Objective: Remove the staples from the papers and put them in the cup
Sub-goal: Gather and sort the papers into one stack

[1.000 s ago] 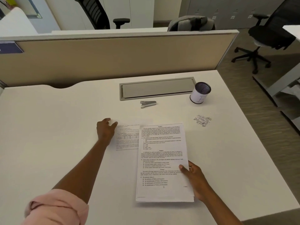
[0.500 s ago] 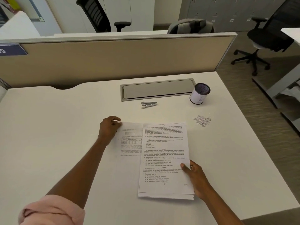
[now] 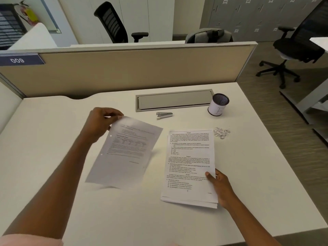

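My left hand (image 3: 99,124) pinches the top corner of a printed sheet (image 3: 126,153) and holds it lifted and tilted above the white desk (image 3: 53,139); the sheet is blurred. My right hand (image 3: 219,186) grips the right edge of a stack of printed papers (image 3: 190,167) lying flat on the desk. A pile of removed staples (image 3: 221,132) lies just beyond the stack's top right corner. The white cup (image 3: 218,106) with a dark mesh inside stands upright farther back. A silver staple remover (image 3: 164,115) lies on the desk between the sheet and the cup.
A grey cable-tray lid (image 3: 174,100) is set into the desk's back. A beige partition (image 3: 133,68) closes off the far edge. The desk's right edge drops to the floor, where a black office chair (image 3: 292,50) stands.
My left hand has lifted the sheet off the desk and swung it left, clear of the stack. My right hand has stayed on the stack's edge.
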Tool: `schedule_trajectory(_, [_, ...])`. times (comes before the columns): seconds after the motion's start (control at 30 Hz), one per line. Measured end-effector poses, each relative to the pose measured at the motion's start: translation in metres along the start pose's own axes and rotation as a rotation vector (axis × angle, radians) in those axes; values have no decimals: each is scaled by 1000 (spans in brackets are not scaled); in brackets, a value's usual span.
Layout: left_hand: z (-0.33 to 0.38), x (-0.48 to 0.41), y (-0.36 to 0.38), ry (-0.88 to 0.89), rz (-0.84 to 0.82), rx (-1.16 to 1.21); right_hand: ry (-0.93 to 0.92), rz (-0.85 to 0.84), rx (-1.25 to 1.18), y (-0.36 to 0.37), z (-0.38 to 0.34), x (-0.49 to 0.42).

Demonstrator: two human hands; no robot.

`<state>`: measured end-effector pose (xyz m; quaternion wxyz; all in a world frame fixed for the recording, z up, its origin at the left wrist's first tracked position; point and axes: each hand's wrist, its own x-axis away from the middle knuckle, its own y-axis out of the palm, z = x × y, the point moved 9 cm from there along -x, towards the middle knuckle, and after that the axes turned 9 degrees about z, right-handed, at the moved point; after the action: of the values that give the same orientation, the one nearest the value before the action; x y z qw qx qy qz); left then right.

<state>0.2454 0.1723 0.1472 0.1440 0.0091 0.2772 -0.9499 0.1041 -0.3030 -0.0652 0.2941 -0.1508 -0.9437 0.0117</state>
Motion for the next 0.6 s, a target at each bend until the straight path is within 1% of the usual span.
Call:
schedule_trajectory(0.1, [21,2,-17,-13,-22,203,-9,-10,20,7,-2,-1])
schedule_trajectory(0.23, [52,14,-12,-77,-261,440,-29,-66,32,28,-9,4])
schedule_trajectory(0.3, [71,22,-3,-57,-360,508,-48,-109,28,43,-17,10])
schedule_trajectory(0.33, [79,25,1,-47,-381,525,-60,-131,30,51,-22,12])
schedule_trajectory(0.43, [88,26,10,-46,-376,559,-81,-179,25,68,-32,17])
schedule_trajectory(0.5, [85,21,17,-89,-360,583,-78,-217,17,78,-37,22])
schedule_trajectory(0.6, [57,9,34,-175,-295,538,-52,-268,15,89,-40,30])
